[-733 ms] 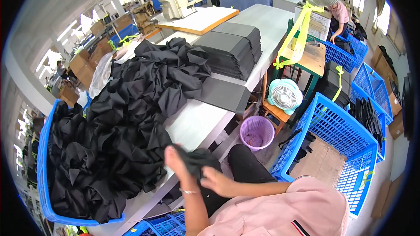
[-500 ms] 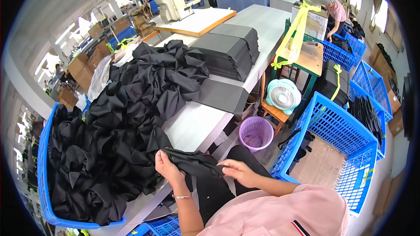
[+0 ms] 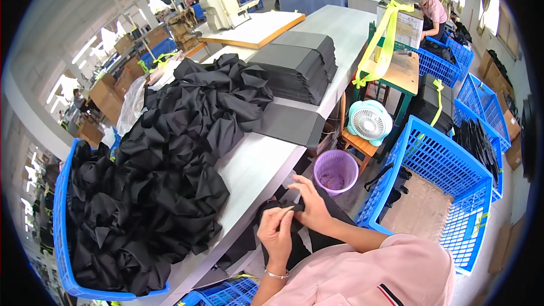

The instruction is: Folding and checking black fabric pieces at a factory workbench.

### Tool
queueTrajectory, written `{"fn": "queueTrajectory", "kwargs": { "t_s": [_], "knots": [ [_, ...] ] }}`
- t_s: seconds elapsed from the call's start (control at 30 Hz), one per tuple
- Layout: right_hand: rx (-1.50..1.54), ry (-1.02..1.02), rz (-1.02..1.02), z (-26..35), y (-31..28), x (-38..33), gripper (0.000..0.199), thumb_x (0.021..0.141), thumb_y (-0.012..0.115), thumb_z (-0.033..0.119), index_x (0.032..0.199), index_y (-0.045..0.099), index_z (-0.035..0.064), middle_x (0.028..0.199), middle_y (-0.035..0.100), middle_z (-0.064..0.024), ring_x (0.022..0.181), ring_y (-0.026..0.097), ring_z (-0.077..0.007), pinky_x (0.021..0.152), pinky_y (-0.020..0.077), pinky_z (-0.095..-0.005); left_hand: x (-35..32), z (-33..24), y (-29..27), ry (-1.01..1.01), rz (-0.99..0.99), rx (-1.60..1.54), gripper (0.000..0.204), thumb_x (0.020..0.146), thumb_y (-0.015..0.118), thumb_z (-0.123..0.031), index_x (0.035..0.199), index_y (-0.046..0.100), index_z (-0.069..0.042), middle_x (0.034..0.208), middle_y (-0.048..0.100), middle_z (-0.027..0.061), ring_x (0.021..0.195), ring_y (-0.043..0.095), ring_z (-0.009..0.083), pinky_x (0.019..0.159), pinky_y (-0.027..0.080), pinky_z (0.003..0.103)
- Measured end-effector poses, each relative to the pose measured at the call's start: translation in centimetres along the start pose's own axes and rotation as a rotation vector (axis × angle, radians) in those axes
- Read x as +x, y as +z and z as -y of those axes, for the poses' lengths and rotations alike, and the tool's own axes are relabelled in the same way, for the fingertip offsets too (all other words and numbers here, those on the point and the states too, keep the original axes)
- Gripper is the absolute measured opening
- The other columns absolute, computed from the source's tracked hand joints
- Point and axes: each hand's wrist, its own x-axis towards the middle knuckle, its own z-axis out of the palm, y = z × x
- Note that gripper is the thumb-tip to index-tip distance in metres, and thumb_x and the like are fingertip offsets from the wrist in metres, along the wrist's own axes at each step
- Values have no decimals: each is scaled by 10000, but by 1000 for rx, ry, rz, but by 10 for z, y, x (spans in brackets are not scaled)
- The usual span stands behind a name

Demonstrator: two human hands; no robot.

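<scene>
Black cloth piece [image 3: 283, 209] sits pinched between both hands at the bench [image 3: 255, 170] edge, over the lap; left hand [image 3: 276, 231] has its grip closed on it, right hand [image 3: 310, 207] likewise; a big heap of black pieces [image 3: 170, 153] waits on the bench and in the blue basket [image 3: 59, 221]; neat dark stacks [image 3: 297, 65] look finished; by my reckoning, much remains.

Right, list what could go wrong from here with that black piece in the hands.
1. Both the left hand and the right hand pinch the black fabric piece off the table edge; its loose end hangs low and might slip to the floor.
2. The heap of black fabric spills over the blue crate; pieces could slide off.
3. The purple bin stands open close by; a dropped piece might land in it.
</scene>
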Motion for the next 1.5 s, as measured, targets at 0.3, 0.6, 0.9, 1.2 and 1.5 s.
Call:
{"fn": "queueTrajectory", "kwargs": {
  "t_s": [0.3, 0.6, 0.9, 1.2, 1.5],
  "knots": [
    [1289, 737, 774, -5, 0, -11, 194, 985, 622, 158, 1123, 682, 36, 1077, 674, -7, 965, 634, -81, 834, 545, -266, 13, 62, -39, -5, -358, 101, 43, 834, 715, 31, 792, 710, 24, 731, 659, 46, 681, 585, 125, 651, 467, 251],
    [348, -66, 309, -1, -10, 27, 178, 976, 635, 175, 949, 691, 8, 815, 673, -67, 773, 628, -103, 720, 502, -239, -7, 66, -40, -925, 125, -901, 304, 1015, 537, -236, 1210, 630, -22, 1099, 702, 112, 976, 689, 204, 857, 556, 349],
    [475, -197, 657, -43, 104, -49, 254, 977, 583, 302, 951, 700, 79, 805, 638, -100, 727, 649, -234, 675, 514, -342, 41, 70, 51, -1033, 231, -1195, 366, 1018, 478, -221, 1332, 512, -36, 1323, 555, 90, 1172, 601, 224, 966, 492, 366],
    [325, -94, 1032, -37, 113, -61, 220, 1006, 520, 202, 1096, 625, 31, 972, 640, -81, 852, 629, -198, 777, 499, -299, 43, 91, 41, -926, 100, -810, 387, 1040, 445, -372, 1309, 476, -96, 1265, 502, 9, 1199, 549, 180, 914, 459, 334],
    [506, 135, 191, 19, 42, 8, 384, 1031, 502, 301, 1254, 578, -3, 1217, 576, -94, 1126, 557, -176, 989, 422, -316, 38, 62, -44, -342, -195, -714, 587, 1003, 527, -88, 1539, 286, -75, 1570, 270, 73, 1412, 360, 258, 1055, 461, 393]
  ]
}}
